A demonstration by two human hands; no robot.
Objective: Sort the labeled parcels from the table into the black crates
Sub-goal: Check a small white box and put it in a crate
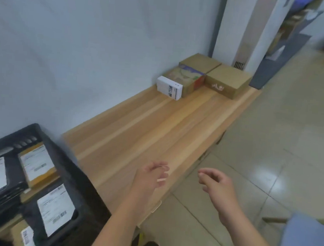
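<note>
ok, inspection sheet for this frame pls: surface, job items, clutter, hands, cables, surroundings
Surface: wooden table, long side against the wall.
Job's things: white box, printed carton, plain brown carton and marked brown carton grouped at the table's far end. The black crate at near left holds labelled parcels, labels up.
Clutter: nothing seen.
Grippers: left hand above the table's near edge, right hand above the floor beside it. Both are loosely curled and hold nothing.
Cables: nothing seen.
Surroundings: tiled floor, blue seat at lower right. The doorway area is too blurred to read.
</note>
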